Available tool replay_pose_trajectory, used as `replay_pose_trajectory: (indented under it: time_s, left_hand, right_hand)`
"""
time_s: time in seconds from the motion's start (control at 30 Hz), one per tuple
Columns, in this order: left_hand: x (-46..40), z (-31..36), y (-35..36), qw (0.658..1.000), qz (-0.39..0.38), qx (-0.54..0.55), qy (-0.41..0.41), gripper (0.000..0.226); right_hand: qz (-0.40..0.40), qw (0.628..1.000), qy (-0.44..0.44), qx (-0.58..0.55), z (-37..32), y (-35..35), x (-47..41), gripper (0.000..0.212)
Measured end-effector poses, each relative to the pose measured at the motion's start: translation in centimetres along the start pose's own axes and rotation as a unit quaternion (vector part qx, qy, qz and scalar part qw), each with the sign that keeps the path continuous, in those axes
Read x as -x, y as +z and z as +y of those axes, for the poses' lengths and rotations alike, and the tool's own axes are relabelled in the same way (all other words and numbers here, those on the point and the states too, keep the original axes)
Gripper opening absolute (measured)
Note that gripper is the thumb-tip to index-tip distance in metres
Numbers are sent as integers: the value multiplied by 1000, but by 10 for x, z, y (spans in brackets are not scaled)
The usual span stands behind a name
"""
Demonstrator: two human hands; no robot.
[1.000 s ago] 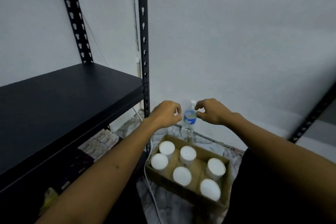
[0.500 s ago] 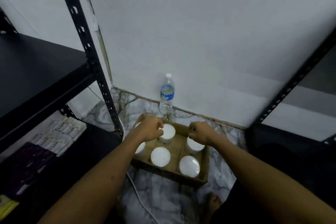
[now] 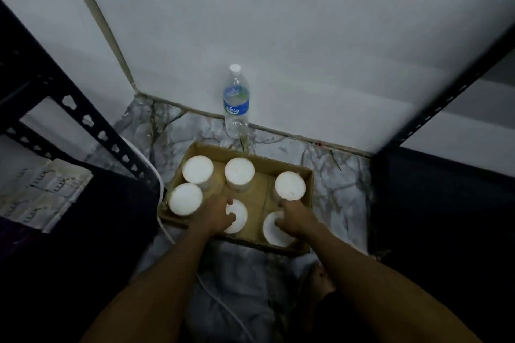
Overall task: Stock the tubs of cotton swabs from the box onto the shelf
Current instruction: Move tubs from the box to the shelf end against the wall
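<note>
Head-camera view: six white-lidded tubs [image 3: 239,172] of cotton swabs stand in the open cardboard box [image 3: 284,163] on the marbled floor, none yet on the shelf. The person's hands, half a second ago bunched above the box, have dropped onto the two nearest tubs, left hand [image 3: 214,216] and right hand [image 3: 296,218] each closing over a lid. A first lift looks imminent; a water bottle [image 3: 235,101] stands behind by the wall.

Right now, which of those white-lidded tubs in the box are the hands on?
The two nearest the person: the left hand is on the front middle tub, the right hand on the front right tub. The other four stand untouched.
</note>
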State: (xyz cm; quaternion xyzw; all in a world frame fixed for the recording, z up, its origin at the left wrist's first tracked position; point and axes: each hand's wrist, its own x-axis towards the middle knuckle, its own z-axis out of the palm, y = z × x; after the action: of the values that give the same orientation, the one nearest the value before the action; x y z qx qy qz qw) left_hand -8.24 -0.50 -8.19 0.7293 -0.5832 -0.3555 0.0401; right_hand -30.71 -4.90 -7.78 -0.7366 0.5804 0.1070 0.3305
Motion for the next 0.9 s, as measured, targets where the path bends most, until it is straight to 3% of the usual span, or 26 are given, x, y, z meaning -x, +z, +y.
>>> replay_pose_trajectory:
  time_s: [0.07,0.2,0.33,0.6,0.77,0.9]
  left_hand:
    - [-3,-3,20,999,18,-8,-28,52]
    - [-13,-1,45,994,61,50,-77,78]
    - [-23,8,60,986,60,104,-116,101]
    - [-31,8,72,985,83,56,-140,94]
    - [-27,7,68,982,99,111,-118,93]
    - [-14,10,55,974,166,143,-65,88]
  right_hand:
    - [22,1000,21,-7,1,17,2,56]
    - [42,987,63,-139,-1,46,7,94]
    - [41,983,122,-130,-5,71,4,116]
    - [40,978,150,-141,-12,73,-9,105]
    - [55,976,140,-157,-15,71,-5,103]
    - [61,975,152,-151,-14,66,3,103]
